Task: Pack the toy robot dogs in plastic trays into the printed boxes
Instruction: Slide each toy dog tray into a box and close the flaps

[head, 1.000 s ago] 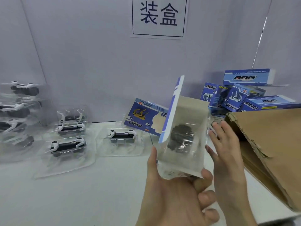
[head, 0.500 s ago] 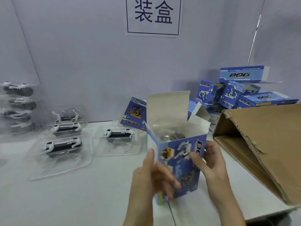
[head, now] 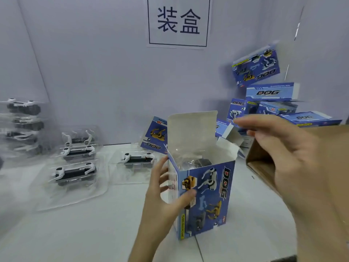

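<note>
Printed box (head: 211, 195), "DOG" lettered, top open, gripped by left hand (head: 160, 205); right hand (head: 287, 157) in air, fingers loose, nothing held. Wall sign (head: 178, 21): 装盒.

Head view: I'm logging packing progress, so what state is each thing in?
Printed box: upright, top flaps open, filled tray inside.
Left hand: grips the box.
Right hand: open, raised, off the box.
Loose tray: on the table, unpacked.
Cardboard carton: on its side, open.
</note>
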